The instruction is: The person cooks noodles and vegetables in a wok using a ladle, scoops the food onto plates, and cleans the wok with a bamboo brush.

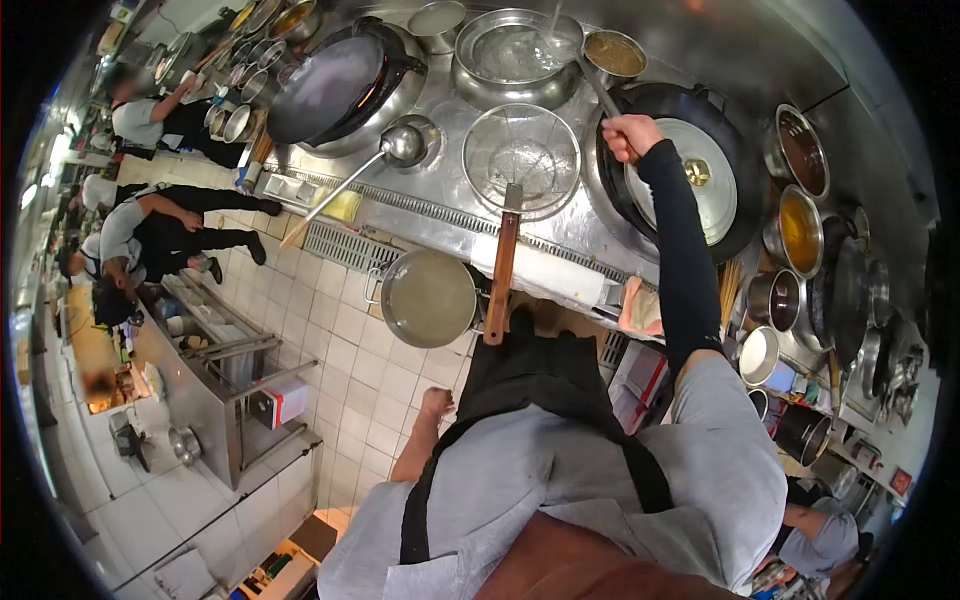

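Note:
My right hand (632,137), at the end of a black sleeve, is closed around the handle of a metal ladle (603,95). The ladle's bowl is over the rim of a large steel basin of water (512,52), where a stream of water comes down. Under my right forearm a wok holds a round metal lid (712,190) with a gold knob. My left hand (437,402) hangs low beside my apron, fingers curled, close to no tool; whether it holds anything is hidden. A wire strainer (521,160) with a wooden handle lies in front of me.
A pot of cloudy liquid (429,298) stands below the counter edge. A second ladle (403,145) and a dark wok (327,90) are at the left. Bowls of sauce (800,232) line the right. Several people stand at the far left; another person (820,535) is at the lower right.

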Demonstrator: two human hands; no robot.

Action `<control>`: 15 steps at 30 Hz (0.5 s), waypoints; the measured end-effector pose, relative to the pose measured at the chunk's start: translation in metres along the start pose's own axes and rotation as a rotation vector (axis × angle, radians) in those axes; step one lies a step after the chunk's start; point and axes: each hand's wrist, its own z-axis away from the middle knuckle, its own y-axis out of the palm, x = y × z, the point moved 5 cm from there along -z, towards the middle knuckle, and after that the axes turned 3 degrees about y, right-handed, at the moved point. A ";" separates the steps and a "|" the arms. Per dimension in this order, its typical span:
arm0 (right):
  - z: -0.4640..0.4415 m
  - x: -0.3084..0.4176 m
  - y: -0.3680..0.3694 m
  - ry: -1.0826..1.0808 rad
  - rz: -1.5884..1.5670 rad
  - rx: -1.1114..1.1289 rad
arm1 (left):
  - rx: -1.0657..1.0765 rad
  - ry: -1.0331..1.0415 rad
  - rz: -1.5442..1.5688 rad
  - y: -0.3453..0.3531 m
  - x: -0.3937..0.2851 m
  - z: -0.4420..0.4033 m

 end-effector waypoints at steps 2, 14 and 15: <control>0.019 0.022 0.001 -0.115 0.584 -0.315 | 0.056 0.250 -0.654 0.011 -0.001 0.012; -0.193 -0.032 0.016 0.112 0.226 0.167 | -0.314 -0.494 0.846 -0.029 -0.080 0.023; -0.185 -0.029 0.019 0.159 -0.208 0.253 | -0.318 -0.479 0.852 -0.029 -0.082 0.020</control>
